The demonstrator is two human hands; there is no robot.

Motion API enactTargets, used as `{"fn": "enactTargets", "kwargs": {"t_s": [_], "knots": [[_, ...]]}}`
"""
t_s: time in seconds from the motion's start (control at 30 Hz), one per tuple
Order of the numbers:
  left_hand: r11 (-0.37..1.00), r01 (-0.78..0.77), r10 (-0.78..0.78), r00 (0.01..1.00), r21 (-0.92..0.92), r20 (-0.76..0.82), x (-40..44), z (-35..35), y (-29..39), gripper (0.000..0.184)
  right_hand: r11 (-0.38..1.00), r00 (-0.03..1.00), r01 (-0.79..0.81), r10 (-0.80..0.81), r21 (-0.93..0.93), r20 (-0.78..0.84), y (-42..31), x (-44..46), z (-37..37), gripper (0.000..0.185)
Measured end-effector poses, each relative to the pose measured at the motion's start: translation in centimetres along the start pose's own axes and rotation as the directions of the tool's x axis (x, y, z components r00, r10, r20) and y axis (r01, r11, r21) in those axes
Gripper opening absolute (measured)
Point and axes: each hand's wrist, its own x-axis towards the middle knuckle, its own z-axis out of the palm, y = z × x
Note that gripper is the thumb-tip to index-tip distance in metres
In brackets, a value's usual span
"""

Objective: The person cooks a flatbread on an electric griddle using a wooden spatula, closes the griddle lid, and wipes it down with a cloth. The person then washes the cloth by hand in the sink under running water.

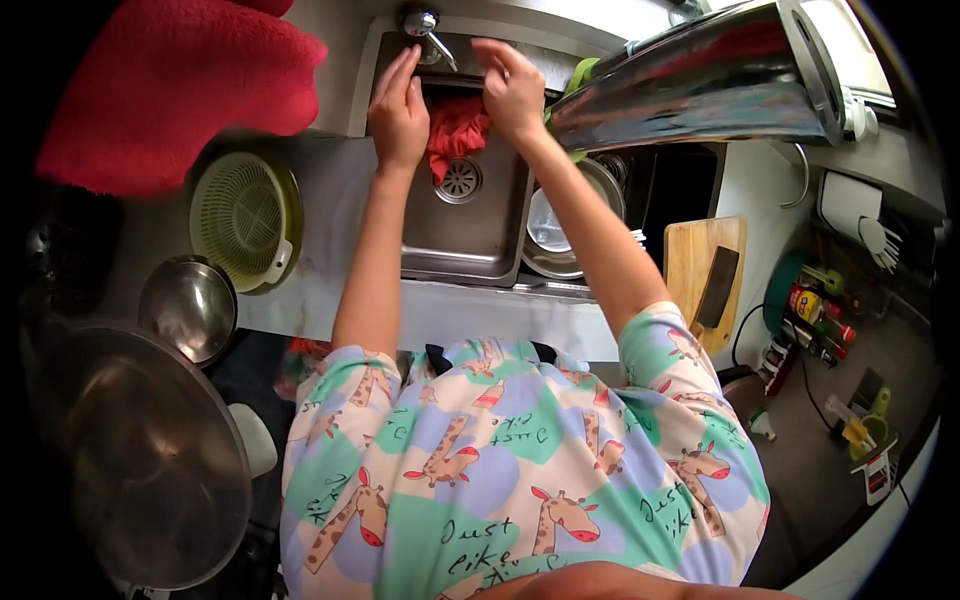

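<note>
Both hands are raised over the metal sink (pixel 465 240), one on each side of the faucet (pixel 423 27). My left hand (pixel 400 115) has its fingers stretched out toward the spout, with nothing in it. To the right of the spout, my right hand (pixel 514 88) is held up with its fingers apart and slightly bent, also holding nothing. Between and below the hands lies a crumpled red cloth (pixel 457 132), close to the round drain strainer (pixel 458 180). Whether water is running cannot be made out.
A pot (pixel 603 190) sits in the right basin. Further right is a cutting board (pixel 690 255) with a knife (pixel 716 287). At left are a green colander (pixel 238 215), a metal bowl (pixel 188 310), a large pan (pixel 150 460) and a hanging red towel (pixel 190 90).
</note>
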Motion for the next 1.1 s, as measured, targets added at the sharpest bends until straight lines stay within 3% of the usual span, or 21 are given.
{"fn": "enactTargets", "kwargs": {"t_s": [0.03,0.1,0.17,0.2,0.3,0.37,0.4,0.5,0.7,0.83,0.93,1.1], "knots": [[0.996,-0.083,0.082,0.997,0.028,0.005,1.3,-0.3,0.6,0.037,0.972,0.985,-0.154,0.136,0.180,0.107,-0.8,2.2,-0.6,0.037],[0.971,-0.188,0.180,0.981,0.145,0.066,3.3,0.0,-0.2,0.041,0.945,0.970,-0.158,0.094,0.286,0.226,-0.9,5.2,-0.4,0.038],[0.950,-0.230,0.200,0.968,0.213,0.153,4.6,0.1,-0.9,0.045,0.966,0.947,0.175,-0.218,0.188,0.236,-0.2,7.7,1.0,0.039],[0.950,-0.217,0.171,0.963,0.225,0.208,4.9,0.0,-1.3,0.046,0.969,0.900,0.225,-0.247,0.102,0.360,-0.5,8.6,0.6,0.034],[0.944,-0.194,0.091,0.931,0.268,0.353,5.5,-0.6,-1.3,0.049,0.978,0.787,0.159,-0.209,0.137,0.580,-1.1,10.1,-0.1,0.033],[0.920,-0.201,0.037,0.899,0.335,0.437,5.8,-1.5,-0.3,0.051,0.924,0.803,0.313,-0.382,0.221,0.458,0.0,9.5,0.6,0.027],[0.963,-0.170,0.062,0.894,0.208,0.445,6.1,-2.3,0.2,0.062,0.932,0.793,0.292,-0.362,0.216,0.490,-0.1,9.4,0.4,0.024],[0.956,-0.159,0.015,0.867,0.248,0.499,6.5,-2.6,0.5,0.060,0.934,0.772,0.281,-0.356,0.219,0.527,-0.4,9.7,0.2,0.019],[0.990,-0.127,0.076,0.836,0.058,0.544,7.9,-3.4,0.7,0.059,0.955,0.776,0.217,-0.295,0.203,0.558,-0.4,9.8,0.2,0.015],[0.991,-0.122,0.071,0.836,0.058,0.544,8.0,-3.6,0.9,0.060,0.958,0.762,0.214,-0.286,0.191,0.580,-0.4,10.1,0.4,0.016],[0.988,-0.148,0.097,0.844,0.054,0.528,8.2,-3.4,0.4,0.059,0.946,0.778,0.102,-0.268,0.307,0.568,-1.5,10.4,-0.8,0.016],[0.978,-0.184,0.110,0.850,0.094,0.514,7.7,-3.0,0.4,0.057,0.957,0.822,0.115,-0.243,0.267,0.516,-0.4,9.3,0.1,0.015]]}}
